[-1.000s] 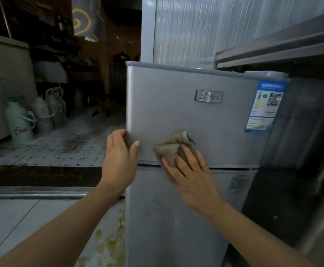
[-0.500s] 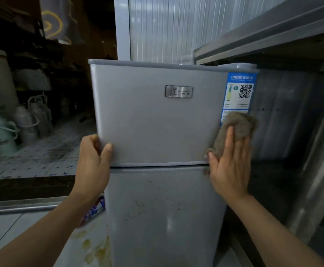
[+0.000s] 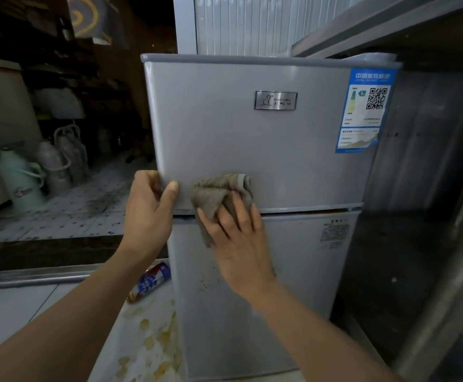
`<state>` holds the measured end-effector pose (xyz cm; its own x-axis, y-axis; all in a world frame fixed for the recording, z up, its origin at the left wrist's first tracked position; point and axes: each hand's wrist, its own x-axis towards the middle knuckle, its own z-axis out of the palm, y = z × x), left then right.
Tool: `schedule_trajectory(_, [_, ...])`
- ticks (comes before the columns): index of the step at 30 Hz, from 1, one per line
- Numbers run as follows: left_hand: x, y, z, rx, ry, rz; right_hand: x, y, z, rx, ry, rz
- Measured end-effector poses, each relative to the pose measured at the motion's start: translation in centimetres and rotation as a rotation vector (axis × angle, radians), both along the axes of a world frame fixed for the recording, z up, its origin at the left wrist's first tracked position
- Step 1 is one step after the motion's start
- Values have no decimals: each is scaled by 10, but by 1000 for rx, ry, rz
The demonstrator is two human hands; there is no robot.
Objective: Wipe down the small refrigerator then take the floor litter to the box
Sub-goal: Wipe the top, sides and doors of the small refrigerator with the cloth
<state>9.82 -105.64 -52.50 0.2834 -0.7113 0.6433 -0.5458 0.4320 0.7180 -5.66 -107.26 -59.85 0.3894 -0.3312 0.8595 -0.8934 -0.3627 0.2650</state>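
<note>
The small refrigerator [image 3: 252, 150] serves as the landmark: a two-door box with a smooth, matte silver-grey skin and rounded door edges.

Far left of the refrigerator, pale plastic jugs [image 3: 22, 180] with loop handles stand on a speckled tiled floor [image 3: 81, 213]. Nearer, at the refrigerator's lower left corner, a cylindrical can [image 3: 150, 282] with a red, white and blue wrapper lies tilted on a glossy white surface [image 3: 142, 351] marked with yellowish blotches.

The left hand [image 3: 149, 213] grips the left edge of the upper door, just above the seam between the doors. Its fingers [image 3: 146, 179] curl round the edge and out of sight, and the thumb [image 3: 169, 194] lies flat on the door face.

Just right of the left hand, the right hand [image 3: 238, 241] presses a cloth [image 3: 219, 197] against the refrigerator front, across the door seam. The cloth is brownish-grey, napped and bunched into soft folds. The right hand's fingers [image 3: 240, 210] are extended and spread over the cloth, flat rather than curled.

On the upper door centre sits a rectangular brushed-metal nameplate [image 3: 275, 100]. At the upper door's right edge is a glossy blue-and-white label [image 3: 364, 111] carrying a square code. A smaller printed label [image 3: 333, 232] sits at the lower door's upper right.

Right of the refrigerator stand dull, streaked stainless-steel panels [image 3: 428, 150].
</note>
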Motion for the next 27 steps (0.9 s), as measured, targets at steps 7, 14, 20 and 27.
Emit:
schedule_trajectory(7, [-5,-2,-5,-26,78,-6,-124,-19,-8,-129,-194,29])
schedule_trajectory(14, [-5,-2,-9,-34,95,-26,-143,-20,-16,-12,-679,-56])
schedule_trajectory(20, [0,11,-48,110,76,-46,-105,-19,-11,-10,-1216,15])
schedule_trajectory(27, [1,5,-54,97,125,-59,-73,-4,-22,-56,-923,-41])
